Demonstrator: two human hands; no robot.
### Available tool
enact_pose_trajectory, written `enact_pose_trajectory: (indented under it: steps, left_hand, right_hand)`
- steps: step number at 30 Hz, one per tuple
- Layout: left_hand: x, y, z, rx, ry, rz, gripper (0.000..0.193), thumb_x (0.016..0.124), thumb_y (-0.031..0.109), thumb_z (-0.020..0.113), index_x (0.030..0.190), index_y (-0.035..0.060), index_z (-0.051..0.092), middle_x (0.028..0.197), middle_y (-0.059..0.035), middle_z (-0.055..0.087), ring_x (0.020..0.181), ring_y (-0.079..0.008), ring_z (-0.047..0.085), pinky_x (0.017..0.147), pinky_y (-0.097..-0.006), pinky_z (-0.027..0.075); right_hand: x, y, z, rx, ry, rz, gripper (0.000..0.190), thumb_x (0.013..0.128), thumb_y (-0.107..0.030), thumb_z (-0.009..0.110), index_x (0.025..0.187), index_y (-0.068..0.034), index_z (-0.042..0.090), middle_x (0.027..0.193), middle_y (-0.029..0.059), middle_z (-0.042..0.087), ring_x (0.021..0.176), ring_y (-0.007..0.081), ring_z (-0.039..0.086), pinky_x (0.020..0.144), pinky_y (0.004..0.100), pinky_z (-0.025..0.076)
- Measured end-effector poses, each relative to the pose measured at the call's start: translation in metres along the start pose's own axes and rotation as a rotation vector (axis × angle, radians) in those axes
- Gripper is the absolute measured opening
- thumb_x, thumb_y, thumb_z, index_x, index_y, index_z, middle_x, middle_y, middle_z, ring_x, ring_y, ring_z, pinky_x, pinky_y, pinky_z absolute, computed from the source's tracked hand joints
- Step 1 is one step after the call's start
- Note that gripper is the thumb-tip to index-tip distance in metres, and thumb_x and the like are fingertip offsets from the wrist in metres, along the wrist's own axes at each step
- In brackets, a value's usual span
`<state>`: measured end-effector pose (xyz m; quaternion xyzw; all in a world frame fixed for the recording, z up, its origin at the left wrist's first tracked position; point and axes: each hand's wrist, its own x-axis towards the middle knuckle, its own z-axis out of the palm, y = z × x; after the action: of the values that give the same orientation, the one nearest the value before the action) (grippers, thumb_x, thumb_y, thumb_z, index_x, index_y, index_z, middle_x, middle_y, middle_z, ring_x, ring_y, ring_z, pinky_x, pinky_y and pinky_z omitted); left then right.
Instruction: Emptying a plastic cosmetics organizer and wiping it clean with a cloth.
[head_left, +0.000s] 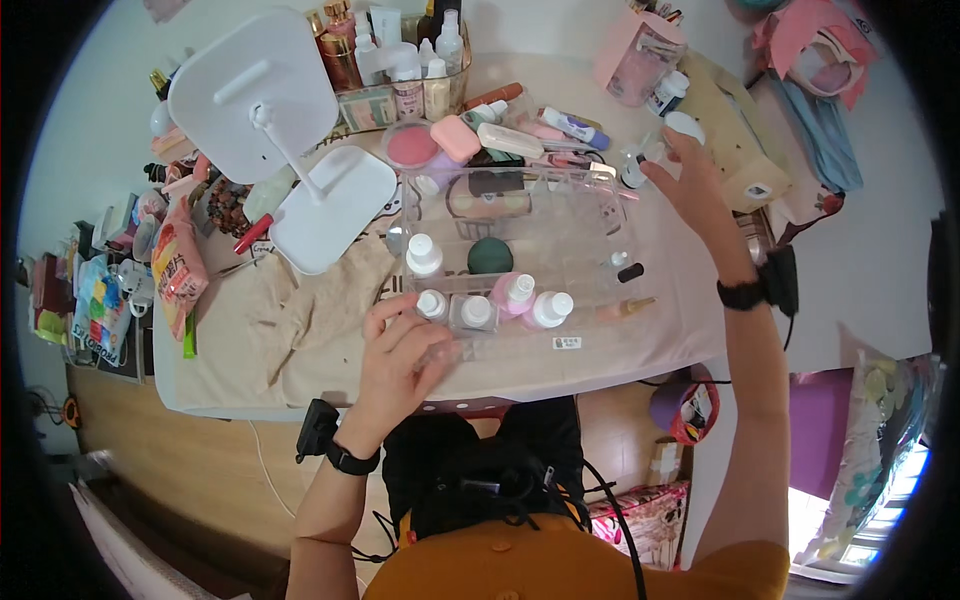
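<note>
My left hand (405, 352) rests at the front left corner of a clear plastic organizer box (574, 281), its fingertips beside a small white-capped bottle (431, 305). The fingers are partly blurred, and whether they grip anything cannot be told. Beside that bottle stand a square clear bottle (475, 313) and two pink bottles with white caps (514, 292). Inside the organizer are a white-capped bottle (424, 256) and a dark green round item (490, 256). My right hand (694, 176) reaches to the back right, thumb and fingers apart, between a small clear bottle (634, 172) and a white round item (685, 127).
A white tabletop mirror (255, 94) stands at the back left near a clear holder of bottles (465, 75). Loose cosmetics, including a pink compact (411, 144), crowd behind the organizer. A beige cloth (315, 300) lies left; a kraft paper bag (739, 142) lies right.
</note>
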<state>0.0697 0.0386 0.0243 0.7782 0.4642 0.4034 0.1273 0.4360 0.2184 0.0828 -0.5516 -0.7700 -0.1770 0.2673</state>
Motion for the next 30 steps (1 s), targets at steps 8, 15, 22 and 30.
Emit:
enact_pose_trajectory:
  steps: [8, 15, 22, 30]
  left_hand:
    - [-0.005, -0.003, -0.003, 0.031, 0.009, 0.005, 0.030, 0.066, 0.005, 0.073, 0.094, 0.0106, 0.066, 0.091, -0.0045, 0.059, 0.109, -0.0300, 0.049, 0.091, -0.0397, 0.039]
    - [-0.004, 0.003, -0.008, 0.010, 0.025, -0.008, 0.028, 0.065, 0.006, 0.074, 0.092, 0.0099, 0.066, 0.093, -0.0042, 0.061, 0.111, -0.0301, 0.049, 0.093, -0.0398, 0.039]
    - [0.005, 0.014, -0.031, -0.220, -0.020, -0.079, 0.038, 0.066, 0.010, 0.073, 0.101, 0.0071, 0.057, 0.100, -0.0093, 0.059, 0.110, -0.0335, 0.051, 0.094, -0.0448, 0.037]
    - [0.015, 0.020, -0.024, -0.204, 0.047, -0.091, 0.042, 0.067, 0.013, 0.075, 0.104, 0.0049, 0.056, 0.102, -0.0105, 0.058, 0.100, -0.0304, 0.053, 0.090, -0.0404, 0.039]
  right_hand:
    - [-0.009, -0.130, -0.068, 0.671, -0.877, -0.400, 0.051, 0.078, -0.027, 0.070, 0.123, -0.008, 0.055, 0.103, 0.0105, 0.060, 0.083, 0.0248, 0.061, 0.071, 0.0350, 0.049]
    - [-0.018, -0.160, -0.066, 0.551, -0.743, -0.412, 0.051, 0.078, -0.031, 0.069, 0.122, -0.010, 0.054, 0.092, 0.0107, 0.057, 0.081, 0.0286, 0.060, 0.073, 0.0374, 0.048]
    - [-0.022, -0.163, -0.047, 0.673, -0.730, -0.327, 0.031, 0.082, -0.031, 0.065, 0.105, -0.011, 0.062, 0.083, 0.0094, 0.058, 0.074, 0.0295, 0.060, 0.065, 0.0375, 0.047]
    - [0.012, -0.136, -0.097, 0.851, -0.432, -0.026, 0.023, 0.080, -0.007, 0.068, 0.102, -0.003, 0.066, 0.088, 0.0010, 0.064, 0.073, 0.0070, 0.057, 0.062, 0.0222, 0.045]
